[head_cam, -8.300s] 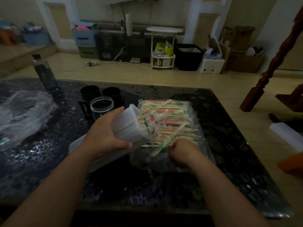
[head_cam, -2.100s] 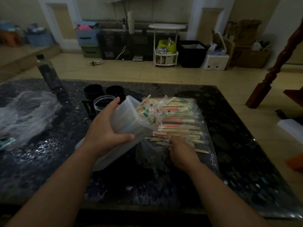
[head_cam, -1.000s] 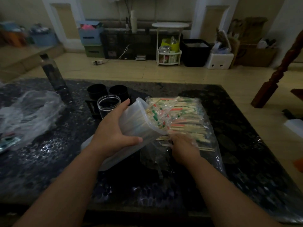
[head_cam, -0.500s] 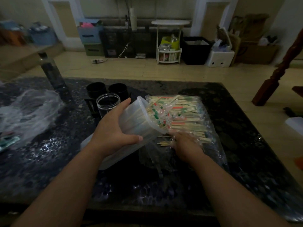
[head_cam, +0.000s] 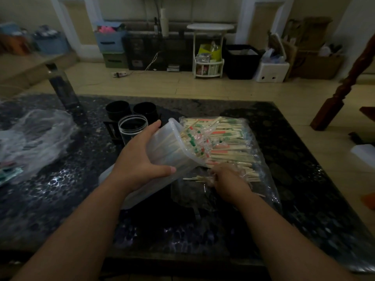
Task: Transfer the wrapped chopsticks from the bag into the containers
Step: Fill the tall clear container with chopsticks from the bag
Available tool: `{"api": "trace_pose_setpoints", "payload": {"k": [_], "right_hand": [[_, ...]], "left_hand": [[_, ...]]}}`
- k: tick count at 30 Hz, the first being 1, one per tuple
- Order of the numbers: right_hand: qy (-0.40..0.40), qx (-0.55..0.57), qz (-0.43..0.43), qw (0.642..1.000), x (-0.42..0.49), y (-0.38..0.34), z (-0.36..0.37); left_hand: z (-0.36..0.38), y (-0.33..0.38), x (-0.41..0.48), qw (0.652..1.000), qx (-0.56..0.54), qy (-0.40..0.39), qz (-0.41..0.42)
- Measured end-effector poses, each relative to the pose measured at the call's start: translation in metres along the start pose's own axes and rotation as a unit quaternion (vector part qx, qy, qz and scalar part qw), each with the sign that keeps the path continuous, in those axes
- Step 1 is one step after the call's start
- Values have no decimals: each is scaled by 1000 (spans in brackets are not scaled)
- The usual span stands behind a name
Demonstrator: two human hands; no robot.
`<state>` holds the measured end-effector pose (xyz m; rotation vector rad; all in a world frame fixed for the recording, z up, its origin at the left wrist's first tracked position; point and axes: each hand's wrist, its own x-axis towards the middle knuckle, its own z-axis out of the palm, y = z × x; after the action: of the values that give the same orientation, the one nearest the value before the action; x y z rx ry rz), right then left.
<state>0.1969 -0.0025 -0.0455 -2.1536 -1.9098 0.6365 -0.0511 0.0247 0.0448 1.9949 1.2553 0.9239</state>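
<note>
- Currently, left hand (head_cam: pixel 140 161) clasps tilted translucent plastic container (head_cam: pixel 170 148) mid-frame.
- Right hand (head_cam: pixel 229 181) inside clear plastic bag (head_cam: pixel 271 191) of wrapped wooden chopsticks (head_cam: pixel 229 147); grip unclear.
- Next: feed a bundle in.

Body, head view. Two arms were in frame, both bare along their whole visible length. Left forearm (head_cam: pixel 81 220) and right forearm (head_cam: pixel 284 230) were uncovered from the lower frame edge up to the wrists. Left hand (head_cam: pixel 142 159) and right hand (head_cam: pixel 227 181) were bare too. The left thumbnail was trimmed short and caught a little light. The right fingertips were hidden. Light was dim, so finer surface detail could not be made out.
</note>
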Motion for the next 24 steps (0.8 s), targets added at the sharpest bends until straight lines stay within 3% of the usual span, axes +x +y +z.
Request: {"api": "trace_pose_setpoints", "payload": {"k": [7, 11, 15, 24], "right_hand": [[-49, -156, 31, 986, -10, -3, 5], [31, -228, -15, 973, -26, -1, 16], [56, -207, -40, 976, -38, 1, 15], [-103, -153, 13, 983, -49, -18, -27]], "left_hand": [[-2, 0, -2, 1000, 0, 0, 2], [-4, 0, -5, 1000, 16, -8, 11], [-4, 1, -6, 996, 83, -22, 27], [1, -1, -9, 980, 190, -57, 30]]}}
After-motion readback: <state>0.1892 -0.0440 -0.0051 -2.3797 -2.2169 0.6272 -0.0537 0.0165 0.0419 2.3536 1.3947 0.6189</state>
